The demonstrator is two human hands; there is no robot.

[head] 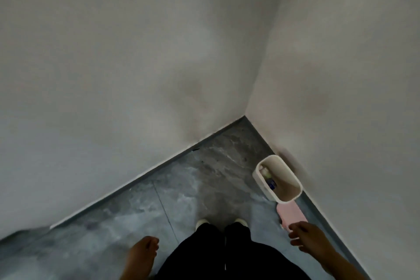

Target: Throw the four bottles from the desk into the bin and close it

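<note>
A small white bin point(286, 191) stands open on the floor against the right wall, near the corner. Inside it lie bottles point(269, 180), one with a blue label and one pale green; their number is unclear. A flat pink lid point(291, 214) lies on the floor just in front of the bin. My right hand point(307, 239) hovers above the near end of the lid, fingers loosely apart and holding nothing. My left hand point(145, 251) hangs low at the left with its fingers curled in, empty.
Two white walls meet in a corner point(245, 116) ahead. The floor point(181, 188) is grey marbled tile. My dark trousers point(227, 254) and light shoes point(203, 221) fill the bottom centre. A blurred grey object edge point(22, 234) shows at far left.
</note>
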